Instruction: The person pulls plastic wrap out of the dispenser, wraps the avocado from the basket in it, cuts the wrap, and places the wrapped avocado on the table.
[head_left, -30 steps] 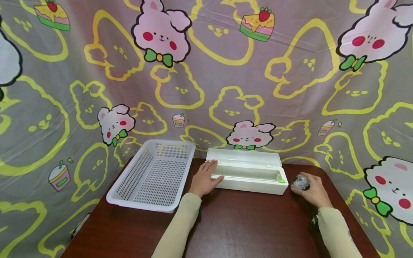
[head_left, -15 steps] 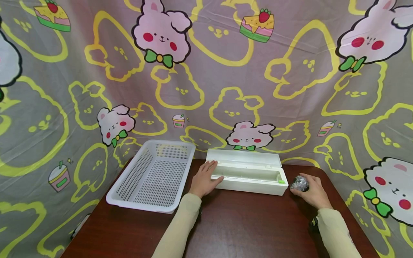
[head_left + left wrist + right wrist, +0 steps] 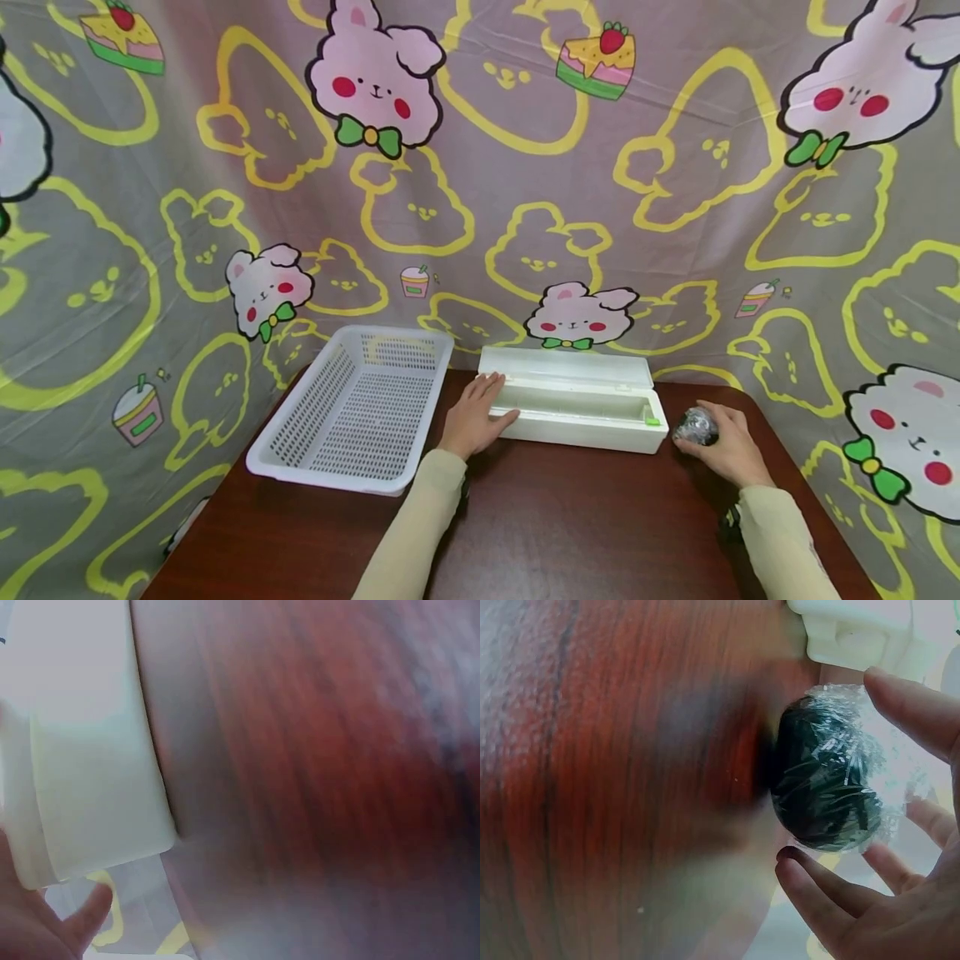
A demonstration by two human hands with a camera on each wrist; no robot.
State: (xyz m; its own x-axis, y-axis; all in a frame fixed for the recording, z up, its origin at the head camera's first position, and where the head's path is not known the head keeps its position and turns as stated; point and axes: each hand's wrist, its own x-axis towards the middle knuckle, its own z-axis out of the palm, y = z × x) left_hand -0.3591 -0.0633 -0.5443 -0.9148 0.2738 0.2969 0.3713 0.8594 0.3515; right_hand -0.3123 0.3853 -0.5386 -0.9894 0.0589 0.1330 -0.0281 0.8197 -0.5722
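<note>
My left hand (image 3: 474, 419) rests on the left end of a long white box (image 3: 585, 435) with its lid (image 3: 566, 367) tipped back and a small green slider (image 3: 653, 421) at its right end. Its fingers lie fairly straight over that end, the thumb along the front edge. In the left wrist view the box's pale side (image 3: 97, 772) stands on the table. Right of the box, my right hand (image 3: 729, 443) holds a dark rounded thing wrapped in clear plastic film (image 3: 696, 427). The right wrist view shows thumb and fingers (image 3: 817, 896) around the wrapped thing (image 3: 825, 772), close over the table.
A white perforated plastic basket (image 3: 258, 458) stands on the left of the brown table (image 3: 570, 525). A grey cartoon-print curtain (image 3: 480, 175) hangs right behind the table and along both sides.
The wrapped thing has shifted slightly left and turned a little in my right hand. My left hand and the box stay in place.
</note>
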